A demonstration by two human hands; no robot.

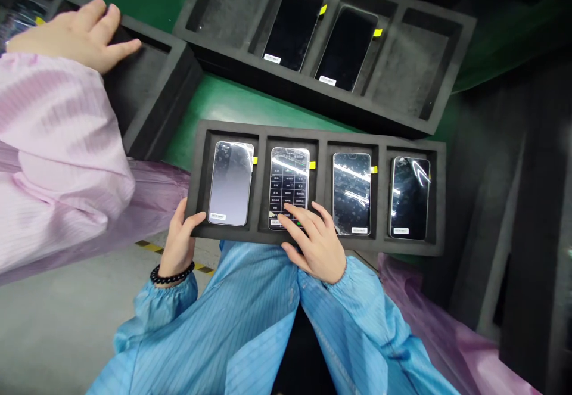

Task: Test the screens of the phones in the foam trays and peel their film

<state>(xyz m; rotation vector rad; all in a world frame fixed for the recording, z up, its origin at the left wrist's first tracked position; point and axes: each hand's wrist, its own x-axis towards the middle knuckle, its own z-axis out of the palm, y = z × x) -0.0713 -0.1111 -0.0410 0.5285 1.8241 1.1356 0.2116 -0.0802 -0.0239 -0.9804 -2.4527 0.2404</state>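
A dark foam tray point(322, 186) lies across my lap, with a phone in each compartment. My left hand point(179, 243) grips its left end, thumb on the rim. Over the lower part of the second phone point(289, 174) is my right hand point(316, 243), fingers spread, fingertips at the screen, which shows a grid of labelled cells. The leftmost phone point(231, 183) has a pale lit screen. The third phone point(352, 189) and the rightmost phone point(409, 198) have dark screens with reflections. White labels sit near the phones' lower edges; yellow tabs stick out at the right of several.
Behind stands another foam tray point(313, 97) with two dark phones in its middle compartments. At the left, another person's hand point(84, 34) in a pink sleeve point(58, 145) rests over a further tray point(167, 91). Pink fabric point(429, 305) shows at the lower right.
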